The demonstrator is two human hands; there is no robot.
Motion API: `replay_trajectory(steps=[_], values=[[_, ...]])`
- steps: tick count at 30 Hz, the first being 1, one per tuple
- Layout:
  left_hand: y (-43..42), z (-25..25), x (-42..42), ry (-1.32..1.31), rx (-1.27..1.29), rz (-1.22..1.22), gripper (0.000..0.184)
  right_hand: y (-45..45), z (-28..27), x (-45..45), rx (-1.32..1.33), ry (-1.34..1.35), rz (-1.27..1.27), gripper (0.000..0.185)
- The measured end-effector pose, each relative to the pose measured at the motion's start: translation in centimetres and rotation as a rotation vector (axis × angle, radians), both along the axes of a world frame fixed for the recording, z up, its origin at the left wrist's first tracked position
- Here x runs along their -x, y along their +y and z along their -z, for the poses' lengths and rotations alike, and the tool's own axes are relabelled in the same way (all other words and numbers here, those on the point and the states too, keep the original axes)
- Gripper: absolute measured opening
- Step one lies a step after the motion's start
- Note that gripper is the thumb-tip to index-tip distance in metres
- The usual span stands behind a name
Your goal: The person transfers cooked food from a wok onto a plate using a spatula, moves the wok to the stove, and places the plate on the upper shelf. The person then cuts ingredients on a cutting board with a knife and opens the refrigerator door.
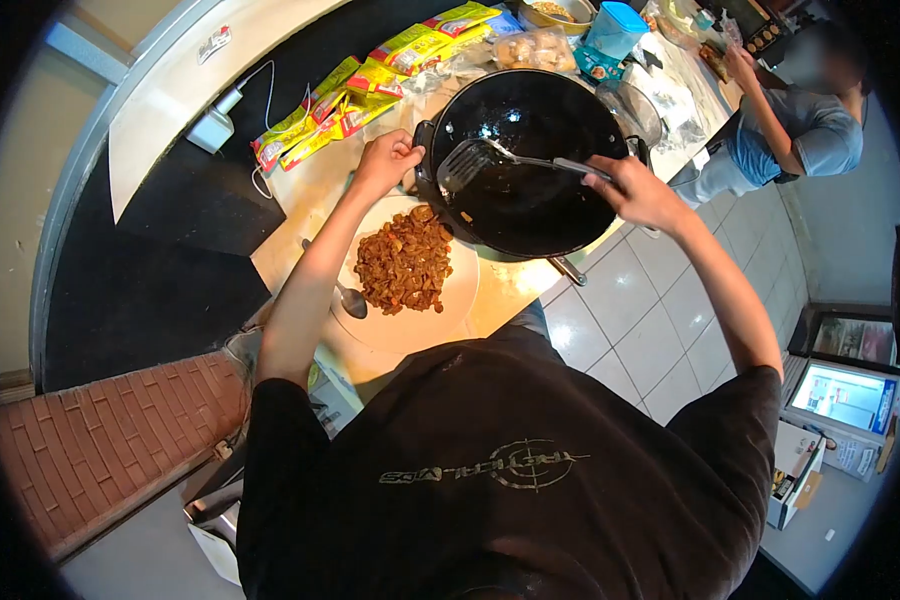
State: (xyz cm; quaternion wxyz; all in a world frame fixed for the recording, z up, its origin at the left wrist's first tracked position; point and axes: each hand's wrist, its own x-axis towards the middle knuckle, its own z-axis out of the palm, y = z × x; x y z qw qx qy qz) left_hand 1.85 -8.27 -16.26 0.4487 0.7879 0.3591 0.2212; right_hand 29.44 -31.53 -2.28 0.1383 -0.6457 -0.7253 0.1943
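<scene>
A large black wok is tilted over the counter, its inside dark and oily with a few small food scraps. My left hand is closed on the wok's left side handle. In my right hand is the dark handle of a slotted metal spatula, whose head lies over the wok's inner left side. Just below the wok, a wide pale plate holds a heap of brown cooked, chopped food. A metal spoon rests at the plate's left edge.
Yellow packets line the back left, near a white charger. Behind the wok stand a bag of round items, a blue container and a bowl. Another person is at the counter's far right.
</scene>
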Motion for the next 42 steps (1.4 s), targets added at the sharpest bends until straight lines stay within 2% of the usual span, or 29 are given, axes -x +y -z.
replay_trajectory(steps=[3,7,10,14,25,27,28,30,31,32,33,37,39,40,42], values=[[0.3,0.4,-0.1,-0.012,0.016,0.011,0.022,1.1,-0.5,-1.7,0.204,-0.016,0.045,0.029],[0.2,0.1,-0.2,0.004,0.005,0.011,0.021,3.2,-0.9,-2.6,0.403,-0.075,0.106,0.028],[0.5,0.9,-0.3,-0.051,0.012,0.009,0.021,5.1,-2.9,-1.6,0.779,0.007,0.271,0.03],[-0.1,0.2,-0.3,-0.054,-0.01,-0.004,0.021,7.7,-3.2,-0.5,0.951,0.036,0.295,0.034],[-0.2,0.6,-0.3,-0.038,0.002,0.004,0.021,8.3,-4.9,2.3,0.964,0.248,0.156,0.031],[-0.4,0.0,-0.3,-0.004,0.027,-0.009,0.018,7.0,-6.1,2.9,0.715,0.065,0.077,0.03],[-0.2,0.4,-0.4,-0.055,0.043,-0.004,0.02,6.3,-5.9,3.2,0.447,-0.046,-0.073,0.028],[0.3,0.8,-0.6,-0.026,-0.036,-0.007,0.024,4.6,-6.0,2.7,0.22,-0.075,-0.157,0.023],[0.4,0.6,-0.8,-0.027,-0.057,-0.012,0.026,4.1,-6.6,2.8,0.212,-0.097,-0.154,0.022],[0.5,0.4,-1.0,-0.026,-0.08,-0.012,0.028,3.1,-7.0,3.0,0.151,-0.148,-0.129,0.022],[0.7,0.2,-1.3,-0.005,-0.081,-0.002,0.03,2.8,-7.5,3.0,0.194,-0.078,-0.046,0.028],[1.8,-0.3,-2.2,0.008,-0.061,0.007,0.029,1.1,-6.7,-0.4,0.212,0.025,0.068,0.033],[2.0,-0.5,-2.5,0.029,-0.018,0.017,0.027,0.1,-6.6,-1.3,0.362,0.014,0.349,0.036],[2.0,-0.7,-2.6,0.027,-0.018,0.018,0.027,-0.3,-6.2,-1.9,0.362,0.012,0.351,0.036],[1.9,-0.9,-2.6,0.048,-0.026,-0.009,0.026,-1.3,-4.2,-3.1,0.558,0.28,0.59,0.037]])
